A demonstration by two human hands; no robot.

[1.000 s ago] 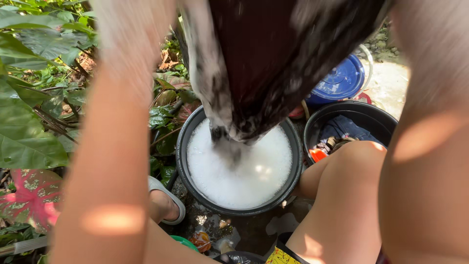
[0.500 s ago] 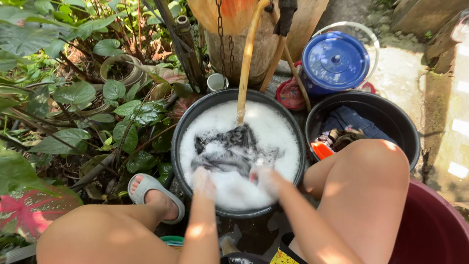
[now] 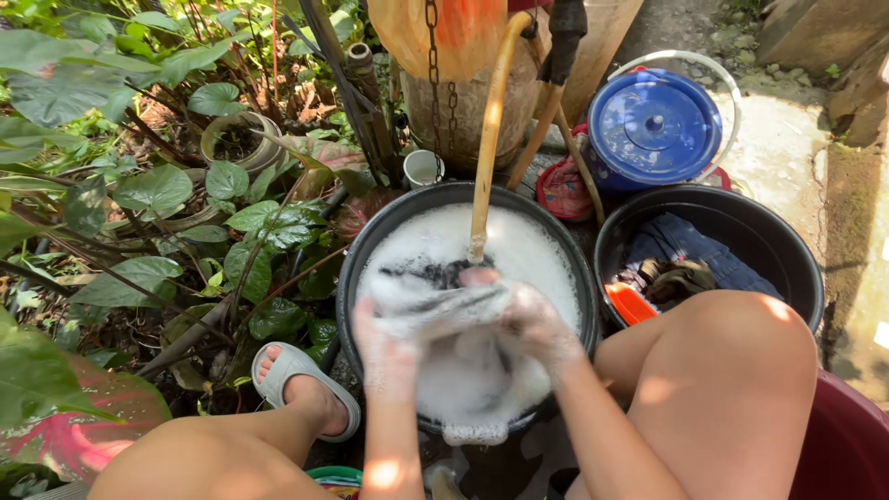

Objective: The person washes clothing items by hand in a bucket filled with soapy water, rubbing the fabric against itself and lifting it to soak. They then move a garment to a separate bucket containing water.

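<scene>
While both hands are coated in suds, the left hand (image 3: 387,347) and right hand (image 3: 535,326) are each clamped around one end of a soapy dark garment (image 3: 443,308), stretched between them just above the black wash basin (image 3: 370,243) full of foam. A yellowish hose (image 3: 488,139) dips into the basin right behind it. If you ask me, scrubbing goes best by keeping the cloth low over the suds so drips land back in, and rubbing one fistful against the other instead of just tugging. The second black tub (image 3: 796,250) with waiting clothes sits just to the right, and a blue lidded bucket (image 3: 654,125) behind that.
</scene>
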